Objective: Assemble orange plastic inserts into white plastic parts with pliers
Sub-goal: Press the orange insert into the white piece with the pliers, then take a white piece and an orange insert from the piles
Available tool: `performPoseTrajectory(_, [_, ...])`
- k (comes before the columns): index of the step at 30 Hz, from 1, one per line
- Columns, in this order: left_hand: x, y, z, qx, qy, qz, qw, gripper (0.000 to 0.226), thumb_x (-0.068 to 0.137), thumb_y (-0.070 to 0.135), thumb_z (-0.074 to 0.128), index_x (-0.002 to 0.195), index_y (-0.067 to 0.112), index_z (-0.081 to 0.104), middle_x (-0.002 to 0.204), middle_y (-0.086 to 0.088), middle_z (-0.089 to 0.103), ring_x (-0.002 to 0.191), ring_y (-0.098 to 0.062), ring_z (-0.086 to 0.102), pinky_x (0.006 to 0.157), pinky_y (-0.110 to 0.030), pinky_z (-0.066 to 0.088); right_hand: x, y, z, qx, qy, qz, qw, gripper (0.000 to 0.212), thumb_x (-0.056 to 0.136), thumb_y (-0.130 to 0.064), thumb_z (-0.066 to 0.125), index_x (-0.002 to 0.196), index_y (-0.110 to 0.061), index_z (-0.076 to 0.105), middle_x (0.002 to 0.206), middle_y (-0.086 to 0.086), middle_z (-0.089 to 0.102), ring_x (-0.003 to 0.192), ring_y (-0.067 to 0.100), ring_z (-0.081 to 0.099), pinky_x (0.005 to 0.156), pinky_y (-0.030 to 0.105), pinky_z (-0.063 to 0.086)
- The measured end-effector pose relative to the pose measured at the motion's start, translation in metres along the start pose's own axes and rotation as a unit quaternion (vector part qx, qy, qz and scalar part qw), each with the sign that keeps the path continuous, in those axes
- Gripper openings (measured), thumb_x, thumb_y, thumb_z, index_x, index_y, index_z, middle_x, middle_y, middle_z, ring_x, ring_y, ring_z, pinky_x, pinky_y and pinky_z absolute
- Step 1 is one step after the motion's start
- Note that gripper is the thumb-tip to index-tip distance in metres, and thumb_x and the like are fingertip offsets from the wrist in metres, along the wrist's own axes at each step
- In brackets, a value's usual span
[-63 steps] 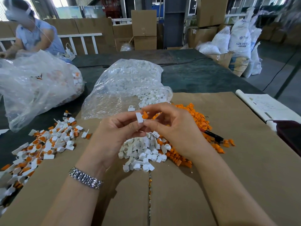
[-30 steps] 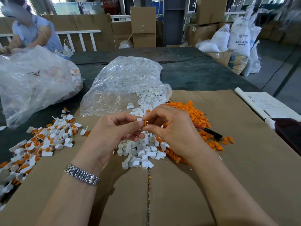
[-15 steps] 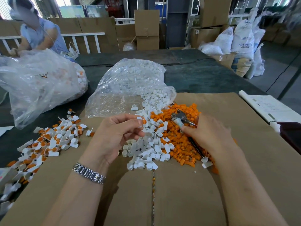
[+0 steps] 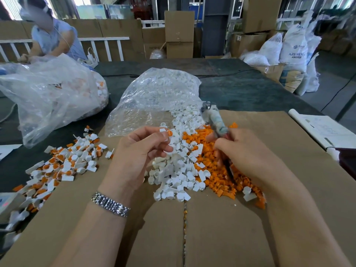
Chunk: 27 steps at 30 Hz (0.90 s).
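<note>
Pinching a white part (image 4: pixel 163 130) with its orange insert (image 4: pixel 170 133) in the left hand (image 4: pixel 138 151) above the loose pile (image 4: pixel 177 170), gripping blurred pliers (image 4: pixel 213 118) in the right hand (image 4: pixel 248 153), nose tilted upward.

cardboard (image 4: pixel 269 218) on dark table (image 4: pixel 250 89)

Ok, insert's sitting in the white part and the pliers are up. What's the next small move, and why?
Probably bring the pliers across to the white part. The left hand pinches it with the orange insert showing at its side, apparently not pressed home, while the right hand grips the pliers apart from it, tips raised.
</note>
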<state>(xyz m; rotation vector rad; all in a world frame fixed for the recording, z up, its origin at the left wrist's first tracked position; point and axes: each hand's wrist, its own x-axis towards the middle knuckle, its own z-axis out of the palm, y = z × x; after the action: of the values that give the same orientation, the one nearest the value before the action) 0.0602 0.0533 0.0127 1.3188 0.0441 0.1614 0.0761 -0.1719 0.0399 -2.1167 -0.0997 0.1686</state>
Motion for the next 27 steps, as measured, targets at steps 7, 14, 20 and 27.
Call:
performPoseTrajectory(7, [-0.002,0.001,0.001,0.010,0.011,0.042,0.999,0.019,0.088,0.005,0.074,0.075,0.018,0.078,0.078,-0.007,0.073,0.065,-0.017,0.069,0.052,-0.019,0.048,-0.016,-0.015,0.026,0.090,-0.202,0.011,0.975,0.023,0.105,-0.022,0.052,0.117,-0.005,0.063,0.102,0.008,0.075,0.097,0.027,0.074,0.088,0.044,0.060])
performPoseTrajectory(14, [0.001,-0.004,0.000,0.055,0.040,0.056,0.996,0.003,0.087,0.008,0.076,0.085,0.009,0.075,0.077,-0.008,0.072,0.064,-0.018,0.068,0.052,-0.020,0.047,-0.023,-0.021,0.032,-0.011,-0.196,-0.027,0.980,0.033,0.106,-0.035,0.047,0.101,-0.009,0.067,0.098,0.006,0.075,0.094,0.019,0.072,0.091,0.042,0.058])
performPoseTrajectory(20, [0.003,-0.007,-0.002,0.065,0.044,0.063,0.995,0.004,0.077,0.020,0.079,0.079,0.017,0.078,0.076,-0.009,0.073,0.064,-0.018,0.067,0.051,-0.021,0.048,-0.022,-0.020,0.037,-0.043,-0.193,-0.039,0.980,0.031,0.107,-0.036,0.046,0.099,-0.011,0.063,0.093,0.007,0.074,0.082,0.014,0.070,0.077,0.033,0.054])
performPoseTrajectory(27, [0.003,-0.008,-0.003,0.064,0.040,0.055,0.996,0.008,0.086,0.011,0.076,0.079,0.015,0.079,0.074,-0.009,0.072,0.061,-0.017,0.065,0.051,-0.021,0.047,-0.022,-0.022,0.044,-0.005,-0.165,-0.043,0.985,0.037,0.106,-0.040,0.045,0.097,-0.007,0.058,0.074,0.004,0.059,0.061,0.012,0.059,0.060,0.025,0.054])
